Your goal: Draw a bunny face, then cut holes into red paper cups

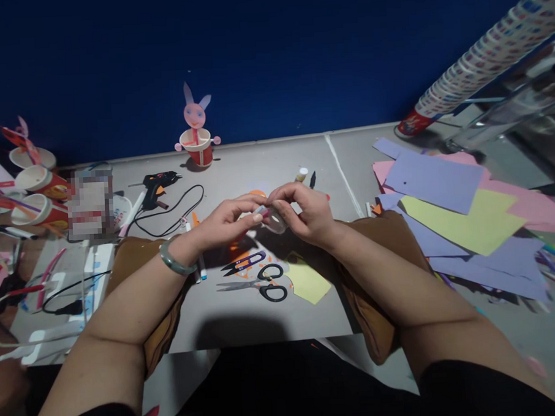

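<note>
Both hands meet above the middle of the table. My right hand (308,213) is closed on a small roll of clear tape (277,222). Between the thumb and fingers of my left hand (234,219) is a small piece, pinkish and pale purple (260,213), too small to name. The fingertips of the two hands almost touch at the tape. Below them lie black-handled scissors (272,283), purple thread snips (245,264) and a yellow paper piece (309,280). Orange scraps lie around the snips, partly in shadow.
A paper-cup rabbit (199,151) stands at the back. A black glue gun (156,190) with its cord lies left, near more decorated cups (33,209). Coloured paper sheets (441,176) and a long stack of cups (486,51) are on the right. Brown cushions (373,296) flank the work area.
</note>
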The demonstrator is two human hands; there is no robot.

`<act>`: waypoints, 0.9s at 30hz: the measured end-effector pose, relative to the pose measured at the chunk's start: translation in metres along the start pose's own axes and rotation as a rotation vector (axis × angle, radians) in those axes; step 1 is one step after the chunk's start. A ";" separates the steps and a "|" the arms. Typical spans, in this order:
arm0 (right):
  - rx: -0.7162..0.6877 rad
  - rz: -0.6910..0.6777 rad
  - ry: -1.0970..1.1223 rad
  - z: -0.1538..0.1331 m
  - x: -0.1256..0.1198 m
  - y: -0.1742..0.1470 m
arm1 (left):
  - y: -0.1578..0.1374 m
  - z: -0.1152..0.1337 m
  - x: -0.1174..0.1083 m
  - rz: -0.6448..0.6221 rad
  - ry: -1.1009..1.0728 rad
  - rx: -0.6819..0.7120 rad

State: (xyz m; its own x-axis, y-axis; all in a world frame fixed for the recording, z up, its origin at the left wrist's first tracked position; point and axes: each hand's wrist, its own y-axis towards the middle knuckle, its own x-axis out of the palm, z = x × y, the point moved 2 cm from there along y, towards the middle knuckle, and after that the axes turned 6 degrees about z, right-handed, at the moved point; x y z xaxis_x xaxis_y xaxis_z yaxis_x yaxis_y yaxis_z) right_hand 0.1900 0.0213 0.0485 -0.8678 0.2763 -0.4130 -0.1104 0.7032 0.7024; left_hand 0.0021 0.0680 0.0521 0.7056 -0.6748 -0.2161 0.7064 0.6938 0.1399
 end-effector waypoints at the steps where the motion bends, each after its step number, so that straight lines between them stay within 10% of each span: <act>1: -0.012 0.008 -0.019 0.000 0.000 0.000 | 0.000 -0.001 0.002 -0.025 -0.010 0.001; 10: -0.104 0.246 -0.116 -0.004 -0.005 -0.003 | -0.001 0.004 0.008 0.007 -0.161 -0.062; 20: 0.159 0.300 0.191 0.004 -0.004 -0.002 | -0.002 -0.010 0.009 0.003 -0.318 -0.189; 27: 0.176 0.242 0.095 -0.002 -0.004 -0.002 | 0.003 -0.014 0.004 0.397 -0.271 -0.117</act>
State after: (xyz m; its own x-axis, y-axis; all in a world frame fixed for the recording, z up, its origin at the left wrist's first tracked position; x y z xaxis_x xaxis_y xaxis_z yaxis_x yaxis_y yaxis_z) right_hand 0.1933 0.0178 0.0500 -0.9012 0.3924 -0.1841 0.1831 0.7296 0.6589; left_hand 0.0060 0.0711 0.0384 0.9191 -0.3830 0.0929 0.3801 0.9237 0.0477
